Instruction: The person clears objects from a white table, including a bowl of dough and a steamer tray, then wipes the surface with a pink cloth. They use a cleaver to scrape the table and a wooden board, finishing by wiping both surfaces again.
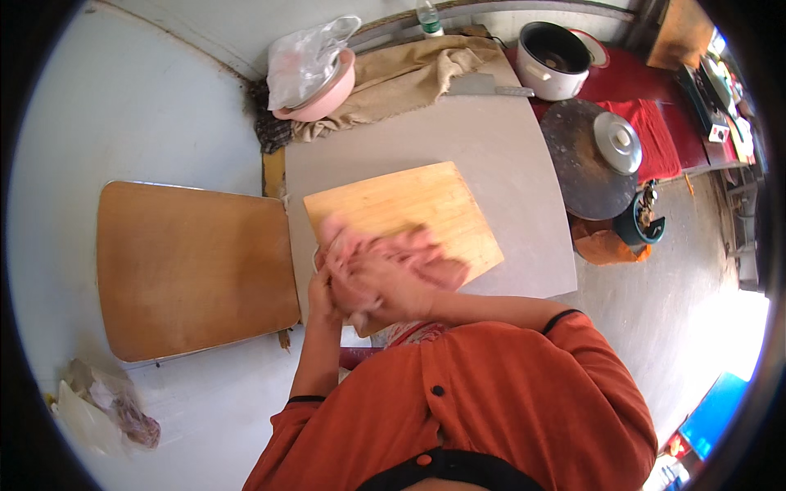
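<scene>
A bundle of pink raw meat (424, 251), blurred by motion, is held in both hands over the lower left of a wooden cutting board (430, 196). Part of the bundle hangs to the right, above the board. My left hand (325, 288) grips its left side, and a thin pale rim, perhaps of a bowl, shows beside these fingers. Across the near side of the meat lies my right hand (399, 291). Several of the fingers are hidden or blurred. The board rests on a grey tabletop (522, 202).
Behind the board a cleaver (473, 85) lies beside a beige cloth (399, 80). A pink basin (319, 101) with a plastic bag stands at the back left. On the right are a white pot (549, 80) and a metal lid (617, 142). A wooden panel (196, 270) adjoins the table's left edge.
</scene>
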### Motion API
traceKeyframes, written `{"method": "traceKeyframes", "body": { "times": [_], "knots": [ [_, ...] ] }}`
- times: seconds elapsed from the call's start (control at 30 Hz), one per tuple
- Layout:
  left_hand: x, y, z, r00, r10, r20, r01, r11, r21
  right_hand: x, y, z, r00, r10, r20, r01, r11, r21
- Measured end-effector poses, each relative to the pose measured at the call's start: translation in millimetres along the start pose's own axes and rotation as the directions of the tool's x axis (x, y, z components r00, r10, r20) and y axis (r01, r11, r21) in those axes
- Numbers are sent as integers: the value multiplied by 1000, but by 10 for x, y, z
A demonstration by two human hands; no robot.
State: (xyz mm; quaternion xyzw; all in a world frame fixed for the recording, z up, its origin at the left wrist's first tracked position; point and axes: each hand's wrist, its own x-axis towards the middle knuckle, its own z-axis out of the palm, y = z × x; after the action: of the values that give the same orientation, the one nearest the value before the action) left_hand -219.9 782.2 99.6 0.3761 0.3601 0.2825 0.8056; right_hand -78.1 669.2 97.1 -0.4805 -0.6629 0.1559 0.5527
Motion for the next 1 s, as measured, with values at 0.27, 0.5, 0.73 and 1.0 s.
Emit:
{"method": "traceKeyframes", "body": {
  "times": [0.27, 0.5, 0.73, 1.0],
  "knots": [
    [13, -23, 17, 997, -39, -62, 40, 999, 21, -823, 633, -873, 730, 677, -90, -669, 682, -297],
    [134, 22, 87, 999, -41, -34, 43, 998, 45, -1091, 1063, 168, 762, 647, -23, -327, 416, 848],
    [129, 38, 184, 995, -61, -74, 61, 998, -9, -1163, 537, -286, 983, 144, -115, -170, 948, -271],
    [94, 155, -31, 1000, 12, -28, -10, 998, 68, -2512, 1092, -1354, 707, 628, -325, -657, 414, -630]
  ]
}}
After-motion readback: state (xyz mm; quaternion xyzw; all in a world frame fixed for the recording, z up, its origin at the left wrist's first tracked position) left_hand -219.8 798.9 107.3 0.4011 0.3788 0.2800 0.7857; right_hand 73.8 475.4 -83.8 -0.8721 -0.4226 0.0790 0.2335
